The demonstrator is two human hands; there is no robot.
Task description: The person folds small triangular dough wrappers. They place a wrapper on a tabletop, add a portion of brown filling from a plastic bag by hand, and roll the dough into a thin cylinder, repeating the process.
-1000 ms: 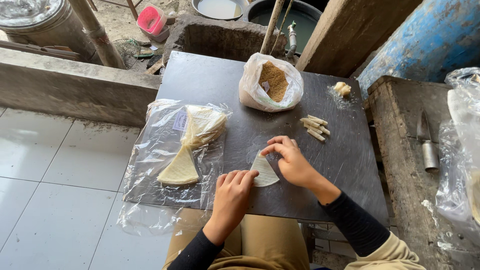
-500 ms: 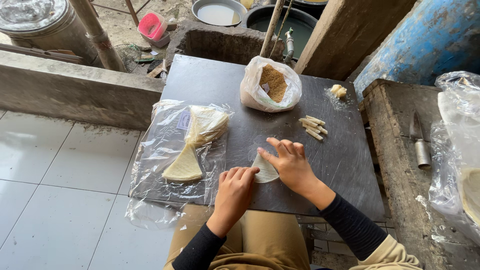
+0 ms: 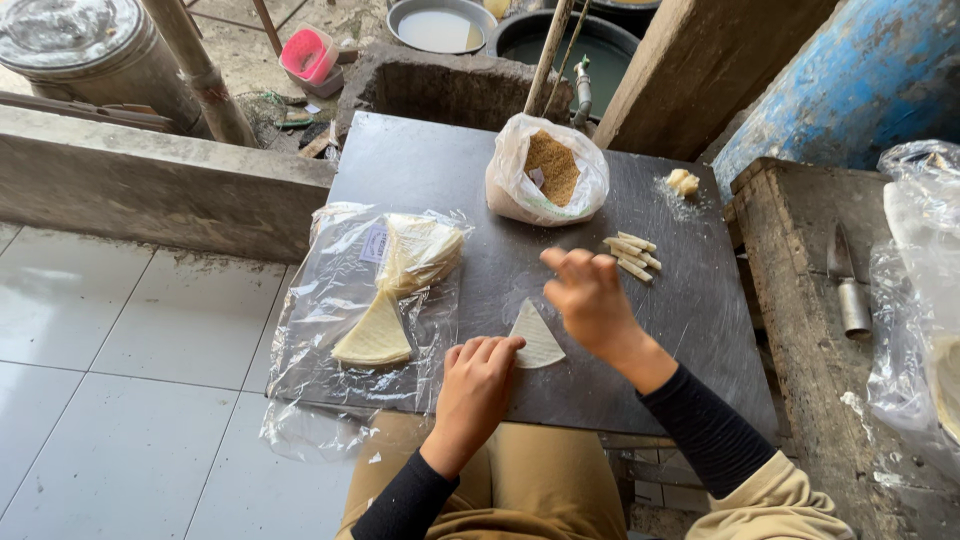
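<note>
Soft, even daylight, bright, with faint shadows only. The plastic sheet [image 3: 340, 300] on the dark board [image 3: 440, 170] glares slightly. The right hand [image 3: 590, 300] is motion-blurred; the rest is sharp.

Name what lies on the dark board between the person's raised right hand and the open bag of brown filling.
In the head view, a small cluster of pale rolled sticks lies on the board, between the right hand and the bag.
</note>
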